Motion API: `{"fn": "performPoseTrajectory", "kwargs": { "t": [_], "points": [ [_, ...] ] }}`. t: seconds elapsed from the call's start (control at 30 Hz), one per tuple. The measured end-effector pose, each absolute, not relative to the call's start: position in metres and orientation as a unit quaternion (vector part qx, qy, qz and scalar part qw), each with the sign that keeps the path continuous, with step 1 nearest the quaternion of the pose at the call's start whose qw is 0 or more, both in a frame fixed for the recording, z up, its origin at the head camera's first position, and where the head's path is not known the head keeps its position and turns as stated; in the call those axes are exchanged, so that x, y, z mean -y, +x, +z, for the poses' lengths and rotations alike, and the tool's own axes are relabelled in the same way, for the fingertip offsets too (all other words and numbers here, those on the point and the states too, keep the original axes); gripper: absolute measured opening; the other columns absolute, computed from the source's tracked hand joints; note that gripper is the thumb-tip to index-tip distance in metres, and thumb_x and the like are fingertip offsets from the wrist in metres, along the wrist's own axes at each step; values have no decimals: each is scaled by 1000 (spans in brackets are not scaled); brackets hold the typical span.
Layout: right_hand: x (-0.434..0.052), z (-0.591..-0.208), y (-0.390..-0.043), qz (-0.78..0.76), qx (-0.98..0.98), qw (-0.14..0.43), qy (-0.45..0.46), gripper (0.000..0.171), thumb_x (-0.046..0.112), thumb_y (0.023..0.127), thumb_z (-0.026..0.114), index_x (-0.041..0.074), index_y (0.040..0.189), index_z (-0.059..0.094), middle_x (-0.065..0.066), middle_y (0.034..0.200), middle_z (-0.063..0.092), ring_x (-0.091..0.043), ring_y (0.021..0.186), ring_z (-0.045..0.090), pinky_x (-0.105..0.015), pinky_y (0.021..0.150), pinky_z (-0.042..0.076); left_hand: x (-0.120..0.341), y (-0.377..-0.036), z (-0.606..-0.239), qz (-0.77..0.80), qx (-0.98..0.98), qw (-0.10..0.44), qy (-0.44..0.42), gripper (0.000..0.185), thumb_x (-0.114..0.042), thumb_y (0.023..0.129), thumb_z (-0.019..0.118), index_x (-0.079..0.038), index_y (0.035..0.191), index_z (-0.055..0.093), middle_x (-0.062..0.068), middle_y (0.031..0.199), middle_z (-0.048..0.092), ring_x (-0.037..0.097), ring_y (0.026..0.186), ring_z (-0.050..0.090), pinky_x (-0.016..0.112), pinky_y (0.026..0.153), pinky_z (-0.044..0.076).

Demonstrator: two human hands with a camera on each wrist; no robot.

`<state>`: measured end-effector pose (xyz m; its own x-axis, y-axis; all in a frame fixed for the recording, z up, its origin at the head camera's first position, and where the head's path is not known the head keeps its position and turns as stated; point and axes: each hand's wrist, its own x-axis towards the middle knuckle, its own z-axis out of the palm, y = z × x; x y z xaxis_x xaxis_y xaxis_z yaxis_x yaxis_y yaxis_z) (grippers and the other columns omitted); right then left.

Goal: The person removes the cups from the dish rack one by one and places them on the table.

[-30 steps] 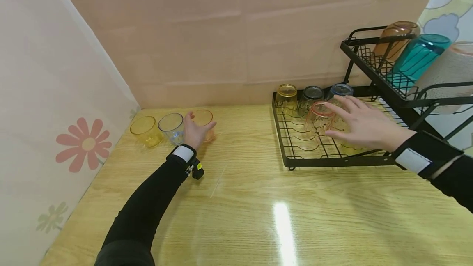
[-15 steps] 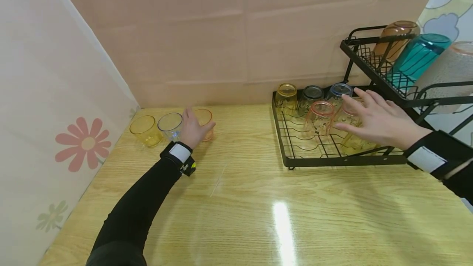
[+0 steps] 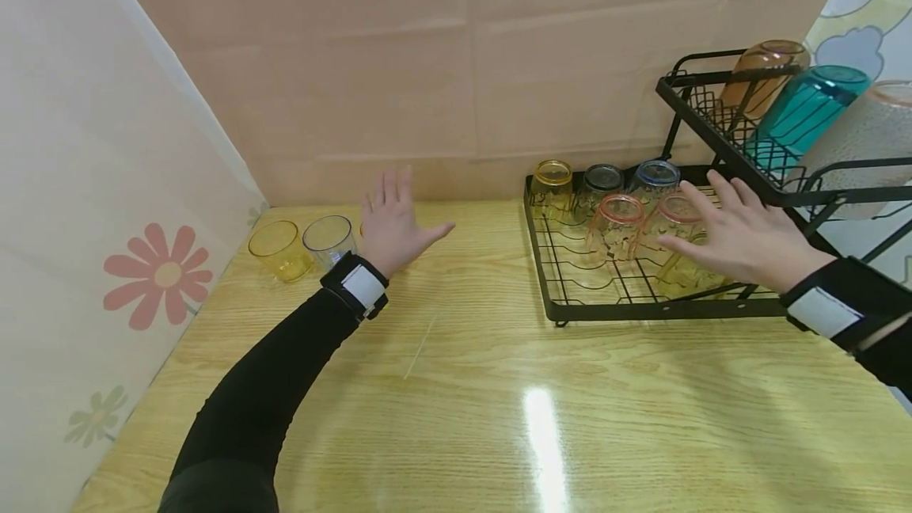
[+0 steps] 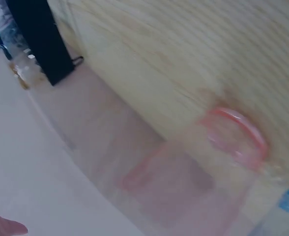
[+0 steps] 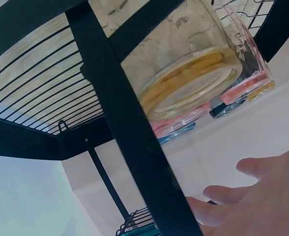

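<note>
My left hand (image 3: 393, 232) is raised with straight, spread fingers in front of a pink-rimmed glass (image 4: 238, 130). In the head view that glass is almost wholly hidden behind the hand; the left wrist view shows it blurred. Left of it stand a blue-rimmed glass (image 3: 329, 237) and a yellow glass (image 3: 281, 252), mouths up. My right hand (image 3: 748, 236), fingers spread and empty, hovers over the right part of the black dish rack (image 3: 606, 313). Nearest to it are an upside-down pink glass (image 3: 673, 220) and a yellow glass (image 5: 188, 83).
Upside-down on the rack's lower tier are another pink glass (image 3: 616, 228), a yellow (image 3: 552, 188), a dark grey (image 3: 600, 190) and a blue glass (image 3: 655, 180). The upper tier holds an orange (image 3: 762, 77), a teal (image 3: 812, 113) and a frosted glass (image 3: 865, 149). Walls stand behind and left.
My left hand has come up off the pink-rimmed glass and spread its fingers, thumb now pointing right. My right hand has drifted right over the rack, away from the front pink glass.
</note>
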<state>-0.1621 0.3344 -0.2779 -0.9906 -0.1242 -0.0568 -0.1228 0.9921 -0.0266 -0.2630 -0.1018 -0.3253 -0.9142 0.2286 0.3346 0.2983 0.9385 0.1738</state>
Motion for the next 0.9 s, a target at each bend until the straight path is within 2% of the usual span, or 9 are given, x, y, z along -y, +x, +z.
{"fn": "performPoseTrajectory", "kwargs": {
  "t": [0.17, 0.33, 0.57, 0.7, 0.77, 0.83, 0.9],
  "points": [
    [-333, -287, -163, -5, -998, 19, -52, 99, 71, 91, 39, 4, 155, 5, -38, 152, -3, -63, 132, 4, -79, 95, 10, 78, -259, -317, -100, 967, 165, -166, 116, -79, 76, 56, -11, 157, 9, 18, 160, 8, 36, 146, 6, 61, 112, 9],
    [-331, -295, -163, -9, -999, 15, -41, 101, 72, 91, 39, -2, 153, 9, -41, 150, -2, -64, 131, 7, -80, 93, 14, 54, -251, -308, -97, 959, 179, -198, 116, -81, 75, 55, -11, 157, 12, 17, 159, 11, 36, 146, 7, 62, 111, 11],
    [-329, -302, -164, 5, -999, -1, -35, 100, 68, 93, 39, -10, 150, 13, -47, 144, 6, -68, 126, 11, -77, 94, 19, 25, -241, -301, -85, 961, 154, -214, 118, -84, 75, 50, -14, 157, 3, 14, 161, 3, 30, 147, -4, 56, 113, 2],
    [-327, -305, -164, 3, -1000, -6, -22, 102, 69, 93, 37, -12, 148, 13, -51, 136, 13, -71, 119, 18, -78, 84, 30, 8, -237, -303, -70, 961, 149, -223, 117, -86, 74, 46, -15, 158, 4, 14, 161, 4, 30, 147, -3, 56, 113, 2],
    [-327, -306, -164, -1, -1000, -4, -17, 103, 69, 93, 37, -14, 147, 13, -53, 129, 20, -72, 113, 26, -76, 76, 37, 0, -235, -307, -65, 960, 146, -231, 117, -87, 74, 46, -15, 158, 5, 14, 161, 5, 31, 147, -1, 56, 113, 4],
    [-327, -308, -165, 3, -1000, -1, -13, 104, 69, 93, 37, -19, 144, 16, -53, 122, 26, -70, 107, 33, -73, 72, 41, -9, -234, -311, -57, 958, 144, -239, 116, -87, 74, 44, -16, 158, 5, 14, 161, 7, 32, 147, 2, 57, 113, 6],
    [-328, -310, -166, 2, -1000, 8, -14, 105, 68, 93, 37, -22, 142, 15, -54, 116, 30, -66, 94, 43, -65, 64, 47, -17, -231, -315, -48, 957, 142, -247, 116, -88, 74, 43, -16, 158, 6, 14, 161, 9, 32, 147, 4, 57, 113, 9]
  ]
}}
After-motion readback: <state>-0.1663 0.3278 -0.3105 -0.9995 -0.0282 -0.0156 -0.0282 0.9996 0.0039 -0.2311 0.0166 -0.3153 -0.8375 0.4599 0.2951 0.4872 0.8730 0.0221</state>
